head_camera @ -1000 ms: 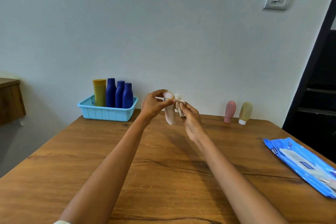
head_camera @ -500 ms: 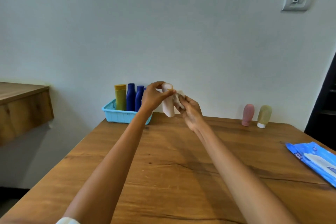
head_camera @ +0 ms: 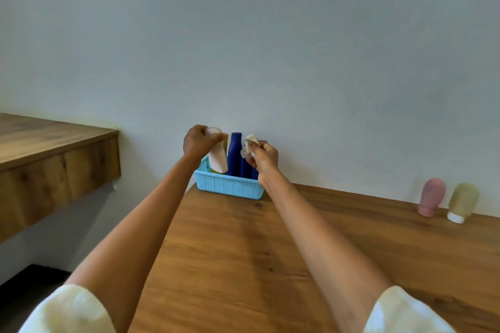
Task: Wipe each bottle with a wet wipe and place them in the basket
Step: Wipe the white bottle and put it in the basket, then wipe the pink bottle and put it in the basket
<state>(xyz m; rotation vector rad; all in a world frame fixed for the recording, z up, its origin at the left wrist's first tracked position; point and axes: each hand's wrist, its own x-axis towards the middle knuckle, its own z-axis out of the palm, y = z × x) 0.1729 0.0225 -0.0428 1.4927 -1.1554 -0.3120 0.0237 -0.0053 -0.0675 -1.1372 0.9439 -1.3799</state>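
My left hand (head_camera: pixel 198 142) grips a pale pink bottle (head_camera: pixel 218 155) by its cap end and holds it hanging over the left part of the light blue basket (head_camera: pixel 230 186). My right hand (head_camera: pixel 263 157) pinches a crumpled wet wipe (head_camera: pixel 249 145) just right of the bottle, apart from it. Dark blue bottles (head_camera: pixel 234 153) stand upright in the basket, partly hidden behind both hands. A pink bottle (head_camera: pixel 431 196) and an olive bottle (head_camera: pixel 462 202) stand cap-down by the wall at the right.
The basket sits at the far left corner of the wooden table (head_camera: pixel 257 265), against the grey wall. A separate wooden shelf (head_camera: pixel 48 159) juts out at the left, beyond the table edge.
Both hands moved left and away toward the basket. The wipe came off the pale bottle, which now hangs over the basket. The view swung left, so the wipes pack left the frame.
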